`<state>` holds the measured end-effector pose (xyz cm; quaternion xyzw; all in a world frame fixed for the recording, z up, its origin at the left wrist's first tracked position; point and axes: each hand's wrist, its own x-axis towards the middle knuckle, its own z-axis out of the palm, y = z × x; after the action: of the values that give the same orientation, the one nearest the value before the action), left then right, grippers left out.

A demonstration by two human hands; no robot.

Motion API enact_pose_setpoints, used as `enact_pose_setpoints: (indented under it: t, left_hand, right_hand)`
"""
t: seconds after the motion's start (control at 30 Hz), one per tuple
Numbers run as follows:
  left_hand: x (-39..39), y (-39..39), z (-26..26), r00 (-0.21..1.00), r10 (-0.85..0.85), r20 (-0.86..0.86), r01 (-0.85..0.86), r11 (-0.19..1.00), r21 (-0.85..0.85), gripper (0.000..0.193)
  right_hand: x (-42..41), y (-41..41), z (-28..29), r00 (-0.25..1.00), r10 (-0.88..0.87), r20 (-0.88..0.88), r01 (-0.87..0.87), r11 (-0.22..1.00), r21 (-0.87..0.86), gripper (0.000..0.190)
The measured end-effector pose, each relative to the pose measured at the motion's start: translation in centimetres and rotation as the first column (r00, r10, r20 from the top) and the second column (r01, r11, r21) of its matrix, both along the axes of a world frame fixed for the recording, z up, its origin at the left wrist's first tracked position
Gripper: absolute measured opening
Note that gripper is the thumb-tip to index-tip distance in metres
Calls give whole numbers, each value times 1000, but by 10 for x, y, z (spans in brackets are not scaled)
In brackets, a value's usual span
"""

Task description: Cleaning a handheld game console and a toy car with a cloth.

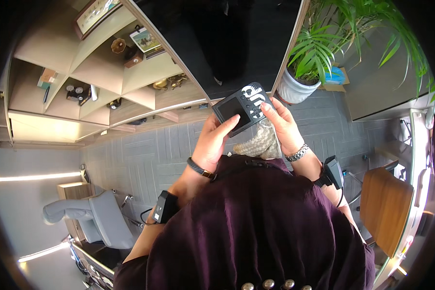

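Note:
A black handheld game console with a dark screen and black-and-white buttons is held between both hands, tilted, in front of my body. My left hand grips its lower left end, with the thumb lying over the screen. At the opposite side my right hand holds the button end, its thumb near the buttons. The fingers beneath the console are mostly hidden. A patterned, light-coloured shoe or piece of fabric shows below the console; which it is, I cannot tell.
Wooden shelving with ornaments stands at the left, beside a glossy black panel. A plant in a white pot is at the upper right. A grey chair stands lower left, a brown wooden chair back or board at the right.

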<state>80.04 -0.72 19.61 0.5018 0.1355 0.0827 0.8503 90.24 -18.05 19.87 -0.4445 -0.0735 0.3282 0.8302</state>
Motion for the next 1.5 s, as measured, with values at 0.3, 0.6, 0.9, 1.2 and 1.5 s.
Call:
enact_pose_setpoints:
  t: [0.3, 0.6, 0.9, 1.2, 1.5]
  left_hand:
    - [-9, -9, 2, 982, 168, -87, -171, 985, -30, 35]
    - [-16, -18, -6, 998, 18, -64, -26, 992, -120, 49]
    - [-23, -7, -6, 1000, 0, -21, -2, 995, -96, 64]
    - [-24, 7, -6, 1000, -13, -15, 10, 981, -191, 68]
    - [-23, 26, -9, 999, -30, -12, 28, 994, -106, 66]
  right_hand:
    - [15, -7, 8, 880, -299, 369, 349, 934, -76, 25]
    - [-11, 20, 22, 105, 282, 954, 380, 875, -300, 27]
    - [-18, 6, 16, 41, 337, 941, 447, 836, -319, 17]
    - [-21, 40, 27, -50, 403, 914, 413, 842, -349, 16]
    - [-15, 58, 28, 35, 363, 931, 463, 820, -337, 14]
